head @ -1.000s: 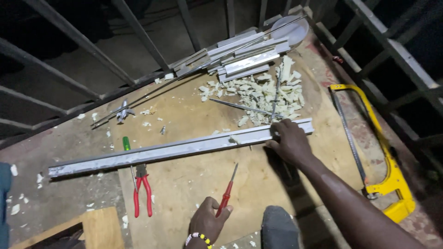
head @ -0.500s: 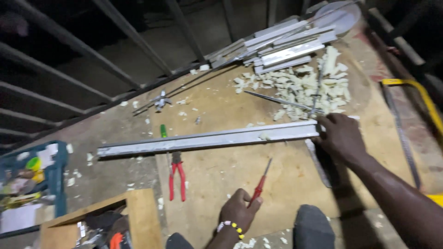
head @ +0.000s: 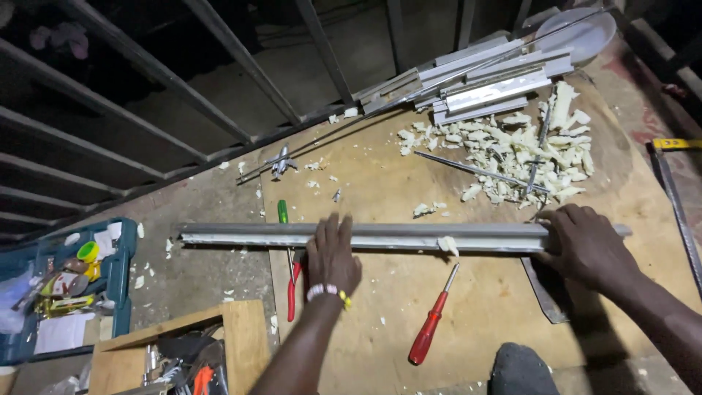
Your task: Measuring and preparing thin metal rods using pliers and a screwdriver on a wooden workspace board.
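- A long grey metal channel (head: 395,235) lies flat across a plywood board (head: 482,314), running left to right; its left end juts past the board's edge over the grey concrete floor (head: 205,271).
- The channel looks dull and dusty, with a raised lip along its length and a pale foam crumb (head: 447,246) sitting on it right of the middle.
- The left hand (head: 331,257) rests palm down on the channel near its middle, fingers stretched and spread over the top edge (pressing flat rather than wrapped round it); a beaded bracelet (head: 326,292) circles the wrist.
- The right hand (head: 585,245) covers the channel close to its right end, fingers curled loosely over it; whether they close underneath cannot be told.
- Just below the channel lies a red-handled screwdriver (head: 433,320), tip pointing up toward it.
- Red-handled pliers (head: 292,287) lie partly under the left hand, and a green-handled tool (head: 282,212) touches the channel's far side.
- A flat metal strip (head: 545,292) lies beneath the right wrist.
- Farther up the board is a heap of pale foam scraps (head: 512,157), with a stack of metal profiles (head: 482,84) behind it.
- At the left sits a blue toolbox (head: 121,278); a wooden crate (head: 241,336) of tools stands near the bottom edge.
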